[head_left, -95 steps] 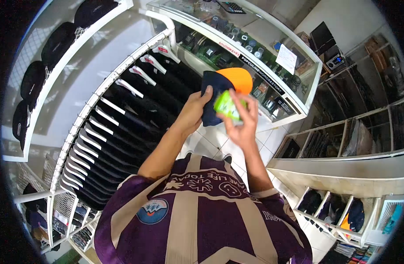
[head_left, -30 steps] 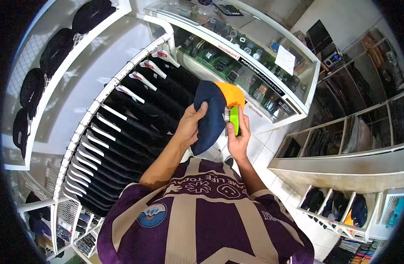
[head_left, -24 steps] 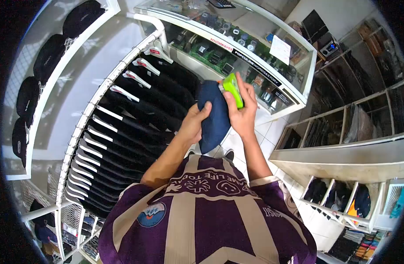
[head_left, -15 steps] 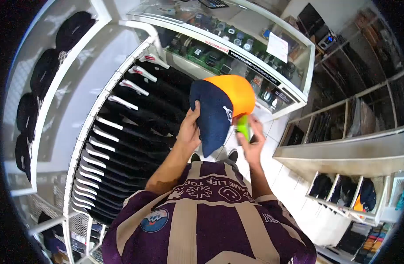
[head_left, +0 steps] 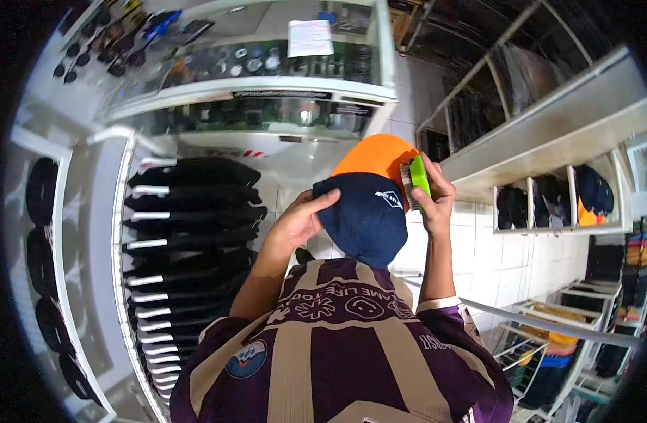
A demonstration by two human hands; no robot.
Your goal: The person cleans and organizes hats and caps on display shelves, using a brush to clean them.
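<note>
A baseball cap (head_left: 362, 218) with a navy crown, an orange brim (head_left: 375, 156) and a white diamond-shaped logo is held up in front of my chest. My left hand (head_left: 301, 220) grips the crown's left side, thumb on top and the other fingers hidden behind. In my right hand (head_left: 434, 194) is a green-backed brush (head_left: 419, 182), its pale bristles facing the cap. The bristles are at the right edge of the brim, near the logo; whether they touch is hard to tell.
On the left stands a rack of dark hanging clothes (head_left: 189, 211). A glass display counter (head_left: 267, 92) with watches lies ahead. To the right, cubbyholes (head_left: 531, 204) hold caps, with a metal rack (head_left: 549, 331) of folded clothes below. White floor tiles (head_left: 464, 243) show between.
My view has turned to the right. The cap is rotated so its crown and logo face me more, and the brush has risen beside the brim in my right hand.
</note>
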